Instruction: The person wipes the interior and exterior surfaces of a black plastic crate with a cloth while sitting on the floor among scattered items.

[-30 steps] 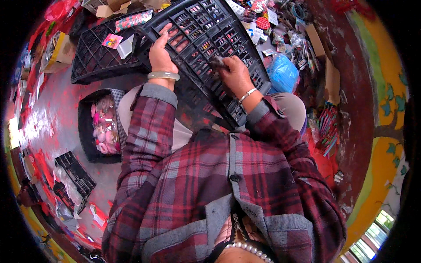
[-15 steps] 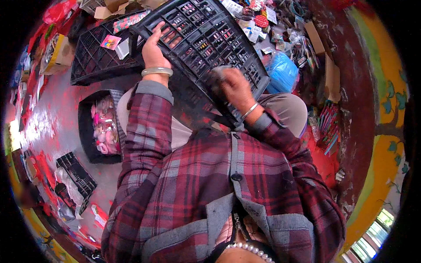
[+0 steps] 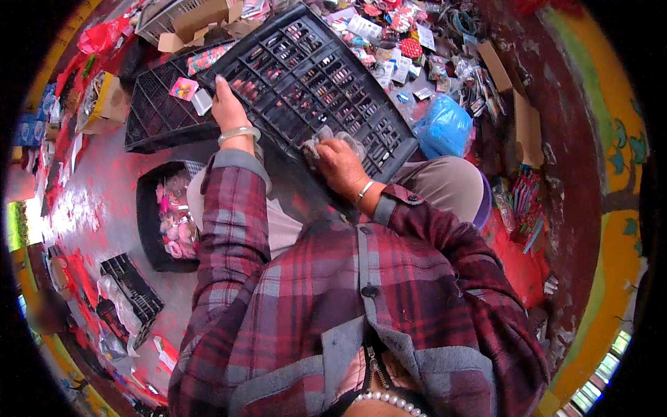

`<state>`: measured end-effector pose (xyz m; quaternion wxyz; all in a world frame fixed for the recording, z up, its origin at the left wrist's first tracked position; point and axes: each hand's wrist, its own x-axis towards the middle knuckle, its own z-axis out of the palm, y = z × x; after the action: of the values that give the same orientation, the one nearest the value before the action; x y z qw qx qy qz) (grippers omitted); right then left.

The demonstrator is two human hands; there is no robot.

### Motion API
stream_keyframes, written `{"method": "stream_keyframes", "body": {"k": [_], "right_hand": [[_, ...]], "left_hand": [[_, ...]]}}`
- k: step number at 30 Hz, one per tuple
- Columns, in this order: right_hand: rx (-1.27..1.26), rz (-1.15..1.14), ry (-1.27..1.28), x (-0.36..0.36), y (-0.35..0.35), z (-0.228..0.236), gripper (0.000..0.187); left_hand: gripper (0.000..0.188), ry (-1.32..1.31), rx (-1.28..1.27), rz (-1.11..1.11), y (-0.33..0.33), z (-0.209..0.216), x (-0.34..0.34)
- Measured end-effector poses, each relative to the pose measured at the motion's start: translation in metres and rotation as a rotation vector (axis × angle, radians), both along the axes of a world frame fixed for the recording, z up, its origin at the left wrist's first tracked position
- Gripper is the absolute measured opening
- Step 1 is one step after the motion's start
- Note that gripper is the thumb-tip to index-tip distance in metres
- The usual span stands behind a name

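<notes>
Black crate point(image 3: 319, 94) clasped in left grip point(image 3: 228, 110), right grip point(image 3: 340, 163) curled over rag point(image 3: 322, 136)

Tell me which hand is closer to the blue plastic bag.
Right. The right hand, holding a grayish rag against the black crate, is just left of the blue plastic bag; the left hand is farther left, at the crate's left edge.

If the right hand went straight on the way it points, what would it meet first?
Beyond the crumpled greyish cloth it holds, the right hand would probably first meet the slatted face of the black crate, though depth is hard to judge.
</notes>
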<state>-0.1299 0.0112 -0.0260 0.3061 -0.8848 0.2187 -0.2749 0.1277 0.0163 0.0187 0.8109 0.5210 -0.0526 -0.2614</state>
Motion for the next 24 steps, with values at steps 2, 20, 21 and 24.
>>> {"method": "stream_keyframes", "body": {"k": [2,20,21,24], "right_hand": [[-0.013,0.03,-0.035,0.0,0.002,-0.004,0.028],[0.38,-0.144,-0.129,0.001,-0.026,-0.009,0.021],[0.613,-0.177,-0.347,-0.002,-0.034,-0.022,0.023],[0.94,-0.401,-0.543,-0.039,-0.084,-0.013,0.023]], "left_hand": [[0.046,0.04,0.048,-0.005,0.001,0.003,-0.002],[0.043,0.276,-0.085,-0.362,0.04,-0.041,-0.11],[0.043,0.268,-0.1,-0.387,0.037,-0.039,-0.111],[0.042,0.242,-0.116,-0.396,0.037,-0.041,-0.11]]}}
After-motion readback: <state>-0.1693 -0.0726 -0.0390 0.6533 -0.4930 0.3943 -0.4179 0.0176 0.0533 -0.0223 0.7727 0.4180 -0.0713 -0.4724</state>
